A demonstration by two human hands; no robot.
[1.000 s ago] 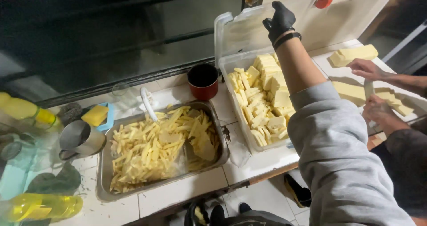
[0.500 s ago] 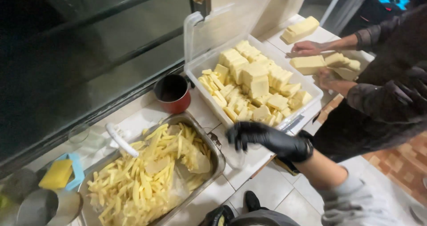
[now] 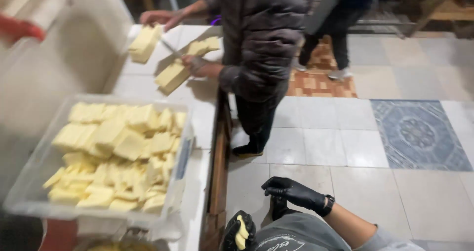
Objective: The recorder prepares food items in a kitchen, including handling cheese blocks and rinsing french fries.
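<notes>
Your left hand (image 3: pixel 240 232) is low in the frame, gloved in black, its grip pinched around a pale yellow potato piece (image 3: pixel 241 233); your right hand (image 3: pixel 291 192) hangs just above it over the floor tiles (image 3: pixel 316 147), fingers loosely curled and holding nothing. By the look of it much cutting is already done; the clear tub (image 3: pixel 29 192) on the desk (image 3: pixel 197 127) is heaped with cut chunks (image 3: pixel 118 152); further along, another person's hands (image 3: pixel 197 66) are at a knife (image 3: pixel 170 47) among large uncut slabs (image 3: pixel 173 76), so some work remains. The wooden desk edge (image 3: pixel 218 172) runs close on your left; the floor to your right lies open.
</notes>
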